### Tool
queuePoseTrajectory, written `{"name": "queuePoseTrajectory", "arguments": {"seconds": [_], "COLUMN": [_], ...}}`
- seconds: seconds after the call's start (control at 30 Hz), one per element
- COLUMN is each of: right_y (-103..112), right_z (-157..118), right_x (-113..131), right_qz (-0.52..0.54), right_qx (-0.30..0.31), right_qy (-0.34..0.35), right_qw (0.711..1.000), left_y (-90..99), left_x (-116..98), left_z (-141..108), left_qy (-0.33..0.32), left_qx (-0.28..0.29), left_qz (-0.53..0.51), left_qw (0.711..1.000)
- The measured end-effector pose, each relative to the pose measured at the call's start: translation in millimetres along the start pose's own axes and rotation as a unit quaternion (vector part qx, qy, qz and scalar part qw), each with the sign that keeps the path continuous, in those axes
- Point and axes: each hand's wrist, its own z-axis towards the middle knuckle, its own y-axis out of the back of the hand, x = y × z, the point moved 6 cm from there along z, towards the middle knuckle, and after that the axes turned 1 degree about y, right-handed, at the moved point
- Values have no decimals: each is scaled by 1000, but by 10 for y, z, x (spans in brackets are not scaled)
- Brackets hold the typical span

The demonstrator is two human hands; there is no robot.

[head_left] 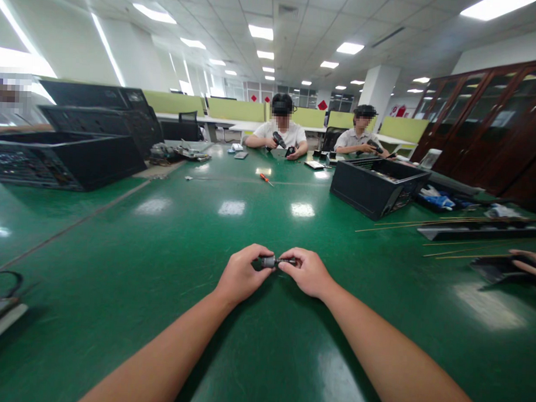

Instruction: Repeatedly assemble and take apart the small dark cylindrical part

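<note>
Gray cylindrical part point(269, 262) is at the frame's center, over the green table point(192, 222). A black case point(356, 189) stands toward the upper right. The left hand point(242, 273) grips the part between its fingers; the right hand point(310, 273) pinches a slim dark shaft point(294, 262) in line with it. Handling both end to end seems in hand; the next move calls for steady alignment.

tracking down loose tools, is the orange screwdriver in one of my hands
No, the orange screwdriver lies on the green table, beyond your left hand and right hand, which hold small gray and dark hardware between them.
</note>
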Motion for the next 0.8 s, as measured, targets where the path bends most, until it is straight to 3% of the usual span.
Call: {"name": "queuePoseTrajectory", "arguments": {"seconds": [0.8], "right_y": [6], "right_z": [7], "right_x": [-12], "right_qz": [17], "right_qx": [4], "right_qy": [-21], "right_qw": [1000], "left_y": [1], "left_x": [12], "left_z": [-5], "left_qy": [-3], "left_qx": [1], "left_qz": [4], "left_qw": [1000]}}
